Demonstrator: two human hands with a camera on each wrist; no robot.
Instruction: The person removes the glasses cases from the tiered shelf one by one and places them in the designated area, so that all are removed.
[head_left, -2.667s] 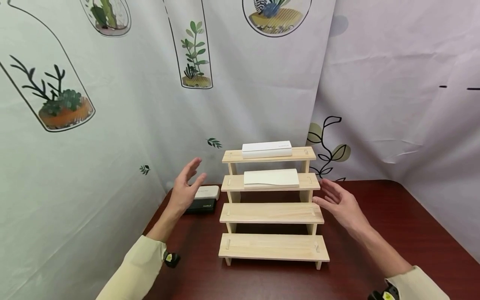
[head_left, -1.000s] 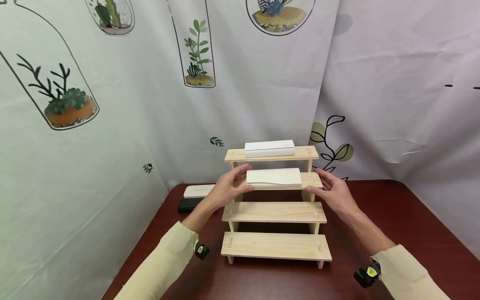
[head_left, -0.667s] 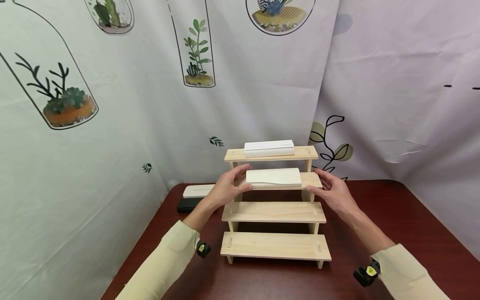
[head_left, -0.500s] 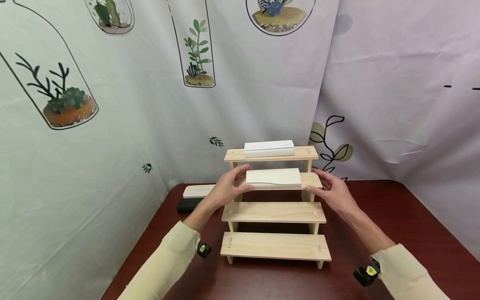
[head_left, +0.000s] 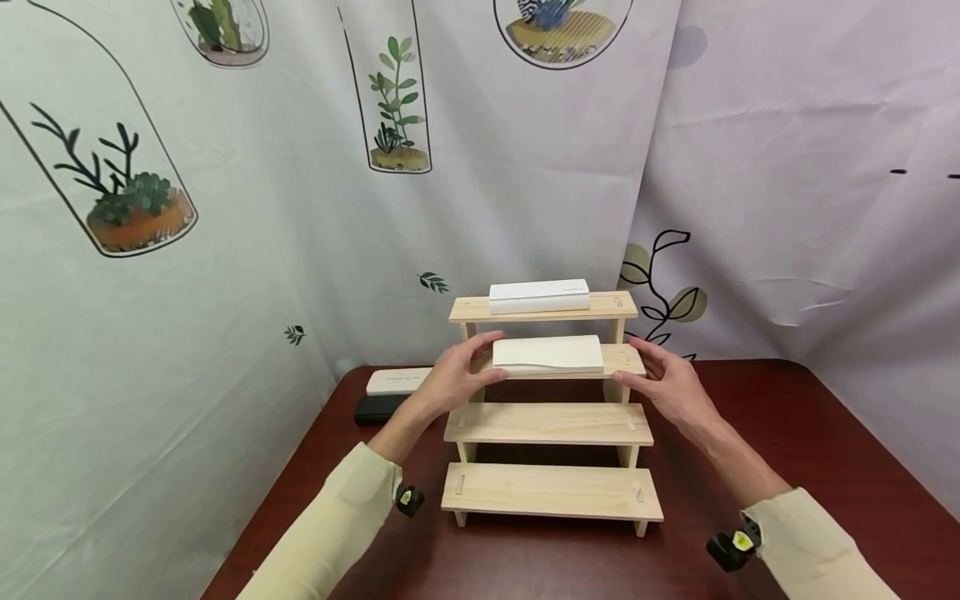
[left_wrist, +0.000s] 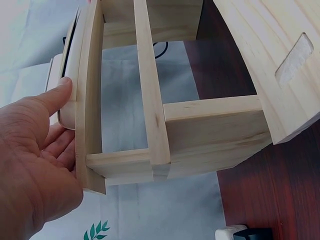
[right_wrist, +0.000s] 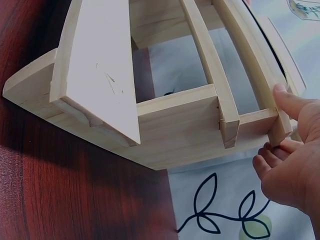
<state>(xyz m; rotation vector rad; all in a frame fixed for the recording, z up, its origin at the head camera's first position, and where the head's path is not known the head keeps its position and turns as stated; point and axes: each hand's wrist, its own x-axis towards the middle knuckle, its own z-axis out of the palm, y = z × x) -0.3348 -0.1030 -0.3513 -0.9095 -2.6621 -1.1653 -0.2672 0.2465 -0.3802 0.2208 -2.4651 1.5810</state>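
A four-tier wooden display stand (head_left: 547, 423) stands on the table. On its second shelf from the top lies a cream, flapped box resembling a glasses case (head_left: 547, 354). My left hand (head_left: 453, 371) is at that shelf's left end; in the left wrist view its thumb touches the front of the glasses case (left_wrist: 74, 95) near its end, with the fingers curled behind. My right hand (head_left: 672, 387) holds the shelf's right end, thumb on the front edge and fingers behind, apart from the case. In the right wrist view that thumb presses the board's edge (right_wrist: 272, 90).
A white box (head_left: 538, 296) sits on the top shelf. On the dark red table (head_left: 750, 467), left of the stand, lie a white case (head_left: 393, 382) and a black case (head_left: 375, 408), partly behind my left forearm. A printed cloth (head_left: 540, 200) hangs behind.
From beside the stand, both hands have moved inward to the ends of the second shelf from the top. Over the last second they have stayed almost still, and the cases have kept their places.
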